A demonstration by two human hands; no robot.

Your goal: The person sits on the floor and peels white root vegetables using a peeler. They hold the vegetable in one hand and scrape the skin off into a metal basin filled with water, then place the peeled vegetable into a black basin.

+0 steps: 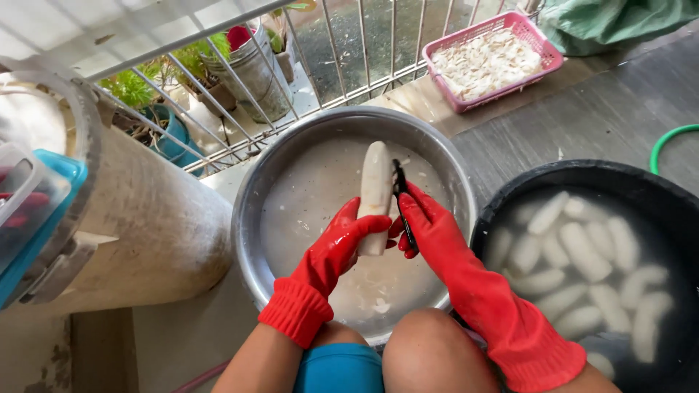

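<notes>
Your left hand [342, 240], in a ribbed-cuff red rubber glove, is clamped around the lower end of a pale, smooth, peeled root [376, 191], long and blunt-tipped, held upright over the steel basin [251, 218]. Your right hand [429, 225], gloved the same, is closed on a thin black peeler [400, 196] whose blade lies against the root's right flank; most of the handle is hidden inside your fist.

The basin is wide, round and dull grey metal, holding cloudy water with whitish shavings scattered across the bottom. Your bare knees cover its near rim.

Right of the basin stands a black round tub [582, 173] of water filled with more peeled white roots, rounded and glossy; its right side is cut off by the frame edge. Beyond the basin, to the right, a pink slotted plastic basket [542, 65] holds pale peelings or slices, too small to tell which. Left of the basin lies a large cream cylinder [160, 225], rough-surfaced, partly out of view. Behind the basin runs a white metal railing [335, 51] with potted plants [138, 91] past it.
</notes>
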